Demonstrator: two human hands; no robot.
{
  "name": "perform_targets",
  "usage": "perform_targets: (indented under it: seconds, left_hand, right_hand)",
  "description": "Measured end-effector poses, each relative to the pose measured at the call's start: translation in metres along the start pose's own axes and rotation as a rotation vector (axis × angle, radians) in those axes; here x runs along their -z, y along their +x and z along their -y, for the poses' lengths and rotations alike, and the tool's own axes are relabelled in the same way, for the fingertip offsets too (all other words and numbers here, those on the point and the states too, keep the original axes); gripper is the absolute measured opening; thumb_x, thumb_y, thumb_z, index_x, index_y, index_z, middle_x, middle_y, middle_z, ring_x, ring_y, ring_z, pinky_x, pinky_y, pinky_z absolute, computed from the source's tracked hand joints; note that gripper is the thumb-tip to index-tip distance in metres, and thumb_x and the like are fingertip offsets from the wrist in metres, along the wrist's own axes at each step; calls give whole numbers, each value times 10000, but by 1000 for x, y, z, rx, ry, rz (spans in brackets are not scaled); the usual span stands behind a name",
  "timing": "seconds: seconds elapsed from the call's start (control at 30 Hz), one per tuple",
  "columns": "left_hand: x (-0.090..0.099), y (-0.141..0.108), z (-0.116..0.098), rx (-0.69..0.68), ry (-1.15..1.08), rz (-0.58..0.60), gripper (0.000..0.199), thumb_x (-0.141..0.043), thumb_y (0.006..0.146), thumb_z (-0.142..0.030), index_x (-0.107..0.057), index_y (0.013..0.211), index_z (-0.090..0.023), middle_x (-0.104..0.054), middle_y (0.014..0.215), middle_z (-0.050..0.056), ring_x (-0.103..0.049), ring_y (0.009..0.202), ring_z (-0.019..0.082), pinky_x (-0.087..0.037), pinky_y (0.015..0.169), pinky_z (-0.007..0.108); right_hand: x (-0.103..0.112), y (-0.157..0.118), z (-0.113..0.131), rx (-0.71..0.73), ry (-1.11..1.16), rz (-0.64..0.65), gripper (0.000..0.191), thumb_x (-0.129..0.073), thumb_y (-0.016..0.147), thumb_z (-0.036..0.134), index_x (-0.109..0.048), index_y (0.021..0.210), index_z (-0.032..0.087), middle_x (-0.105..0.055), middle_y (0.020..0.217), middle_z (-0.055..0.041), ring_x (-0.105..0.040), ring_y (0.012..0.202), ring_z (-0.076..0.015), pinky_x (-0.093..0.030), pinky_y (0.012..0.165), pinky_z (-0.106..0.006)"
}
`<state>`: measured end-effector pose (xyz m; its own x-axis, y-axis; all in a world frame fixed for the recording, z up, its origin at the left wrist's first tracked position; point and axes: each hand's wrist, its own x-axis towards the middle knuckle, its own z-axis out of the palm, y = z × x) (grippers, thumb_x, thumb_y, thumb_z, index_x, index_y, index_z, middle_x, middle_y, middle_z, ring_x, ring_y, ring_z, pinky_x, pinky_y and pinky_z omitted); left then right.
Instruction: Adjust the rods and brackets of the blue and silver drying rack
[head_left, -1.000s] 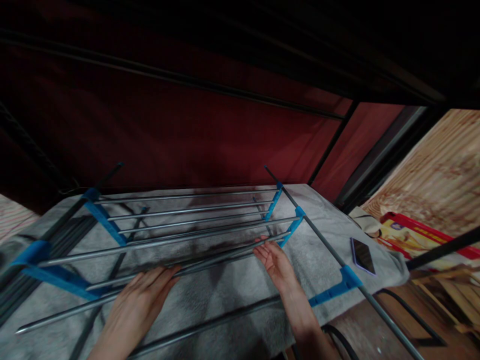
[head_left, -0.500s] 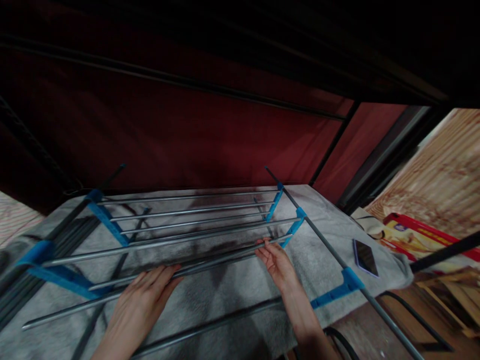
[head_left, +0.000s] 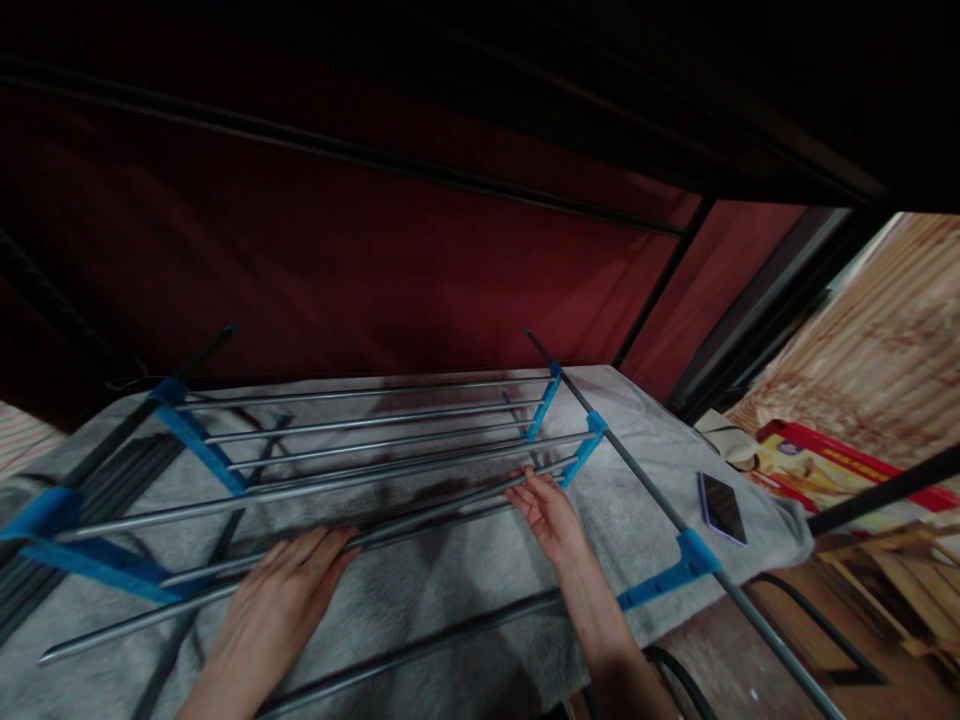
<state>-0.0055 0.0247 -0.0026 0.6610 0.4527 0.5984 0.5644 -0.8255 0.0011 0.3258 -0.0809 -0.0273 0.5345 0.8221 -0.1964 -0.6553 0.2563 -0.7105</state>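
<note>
"What do those two hands hold?"

"A metal tube (head_left: 442, 512), caught mid-span above the middle of a grey blanket (head_left: 660, 450), among the bars of a rack (head_left: 206, 450) with blue plastic brackets. The left hand (head_left: 281, 600) lies palm down, its fingers together and closed over the tube."

"And the right?"

"The right hand (head_left: 551, 515) shows its palm, thumb and fingertips pinching the tube near its right end, close to one of the brackets. Another bar runs so near alongside that, in this dim light, I can't be sure where the two cross."

"What surrounds them?"

"A bundle of dark tubes (head_left: 131, 480) lies along the blanket's left edge. A smartphone (head_left: 721, 507) rests near its right corner, and past the right edge sits a red-and-yellow box (head_left: 832, 465)."
</note>
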Motion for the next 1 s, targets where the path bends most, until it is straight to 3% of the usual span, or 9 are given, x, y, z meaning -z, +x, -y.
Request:
perform_targets:
  seconds: [0.57,0.83,1.0]
  left_hand:
    - [-4,3,2,21,21,35,326,-425,1031,-361,-697,1127,-210,-725,981,44,-665,832,214,-462,786,363]
    - [10,6,-17,209,-39,196,259,-489,1012,-309,-683,1167,-232,-716,1006,48,-645,888,203,-462,840,357]
    - [17,3,-14,275,-63,203,219,-500,1007,-276,-690,1103,-221,-710,994,49,-645,901,205,-437,858,377]
  right_hand:
    - [-2,-1,6,-7,15,-22,196,-893,639,189,-723,737,204,-770,909,0,-721,799,-151,-608,880,-333]
    - [13,3,7,-60,-76,-62,255,-917,611,196,-745,798,214,-777,889,24,-737,851,-143,-616,914,-315]
    - [15,0,0,-78,-125,-56,236,-918,621,222,-751,789,225,-777,903,25,-739,875,-145,-613,926,-302]
